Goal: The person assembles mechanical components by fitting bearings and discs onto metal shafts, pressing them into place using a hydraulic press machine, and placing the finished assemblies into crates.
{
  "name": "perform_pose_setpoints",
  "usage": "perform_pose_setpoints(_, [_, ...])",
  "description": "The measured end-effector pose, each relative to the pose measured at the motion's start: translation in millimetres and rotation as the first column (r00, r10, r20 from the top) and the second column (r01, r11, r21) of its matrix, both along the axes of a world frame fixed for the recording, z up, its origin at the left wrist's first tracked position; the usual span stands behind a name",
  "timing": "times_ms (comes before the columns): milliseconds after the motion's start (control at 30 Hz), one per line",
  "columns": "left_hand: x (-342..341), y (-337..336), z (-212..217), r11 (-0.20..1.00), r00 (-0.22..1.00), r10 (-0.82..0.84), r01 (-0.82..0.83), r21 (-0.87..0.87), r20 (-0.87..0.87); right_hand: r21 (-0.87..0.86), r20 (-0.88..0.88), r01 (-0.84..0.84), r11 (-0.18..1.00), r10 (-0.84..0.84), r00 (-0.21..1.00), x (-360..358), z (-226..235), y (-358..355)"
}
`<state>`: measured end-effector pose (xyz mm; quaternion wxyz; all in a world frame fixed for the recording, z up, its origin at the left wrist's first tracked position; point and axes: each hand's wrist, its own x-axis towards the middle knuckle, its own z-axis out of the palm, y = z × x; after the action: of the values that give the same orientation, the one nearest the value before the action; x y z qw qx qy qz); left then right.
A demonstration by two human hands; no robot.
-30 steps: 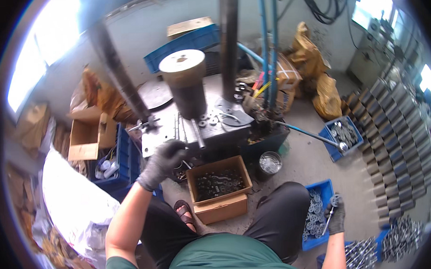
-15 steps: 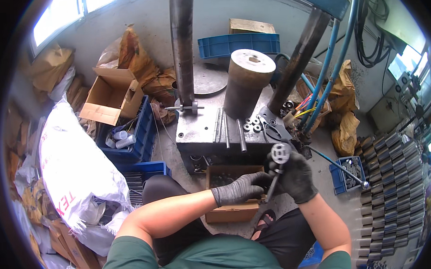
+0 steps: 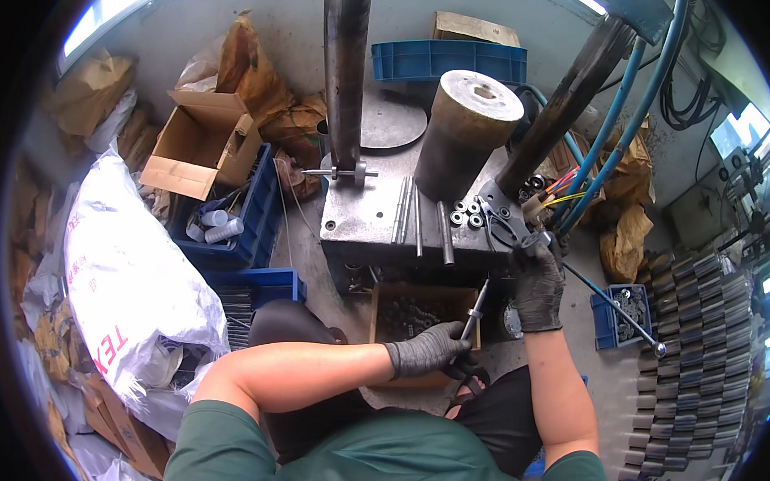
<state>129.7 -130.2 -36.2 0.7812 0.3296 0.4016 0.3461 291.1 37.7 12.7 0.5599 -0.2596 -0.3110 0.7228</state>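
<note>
My left hand (image 3: pixel 429 349), in a dark grey glove, is closed around a slim metal shaft (image 3: pixel 478 308) with a collar partway along it. The shaft tilts up and to the right over an open cardboard box (image 3: pixel 374 321) of small dark parts. My gloved right hand (image 3: pixel 539 290) is raised by the right front corner of the steel press table (image 3: pixel 359 220). Its fingers are closed on a small round metal piece (image 3: pixel 535 240), partly hidden by the glove. Pliers (image 3: pixel 502 231) and several small metal rings (image 3: pixel 458 218) lie beside it. A round grey disc (image 3: pixel 512 322) shows next to my right wrist.
On the table stand a thick steel cylinder (image 3: pixel 462 140) and a dark column (image 3: pixel 345 81); metal rods (image 3: pixel 447 234) and another shaft with a collar (image 3: pixel 360 172) lie there. Blue crates (image 3: pixel 269 198) and a white sack (image 3: pixel 132 275) are left. Stacked metal tubes (image 3: pixel 690 348) stand right.
The shaft, earlier by my right hand with a holed disc at its top, is now in my left hand without that disc. My right hand has moved up to the table corner. The view has shifted slightly.
</note>
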Motion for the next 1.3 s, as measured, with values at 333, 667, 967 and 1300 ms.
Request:
perform_pose_setpoints(333, [2.2,1.4,-23.5,0.946,0.965,0.256,-0.24,-0.218,0.051,0.022,0.187,-0.007,1.0,0.002,0.982,22.8,-26.7,20.9])
perform_pose_setpoints(667, [-4.8,28.4,-12.2,0.937,0.94,0.331,-0.316,-0.152,0.084,0.47,0.629,-0.174,0.865,-0.19,0.754,-21.7,54.4,38.3])
perform_pose_setpoints(967, [-18.6,62.2,-34.9,0.908,0.904,0.419,-0.416,0.051,-0.078,0.816,0.577,-0.377,0.438,-0.663,0.478,-114.6,174.9,91.9])
perform_pose_setpoints(1300, [-34.6,84.3,-38.8,0.857,0.81,0.508,-0.443,0.263,-0.294,0.589,0.77,-0.556,0.586,-0.615,0.168,-162.8,206.3,128.1])
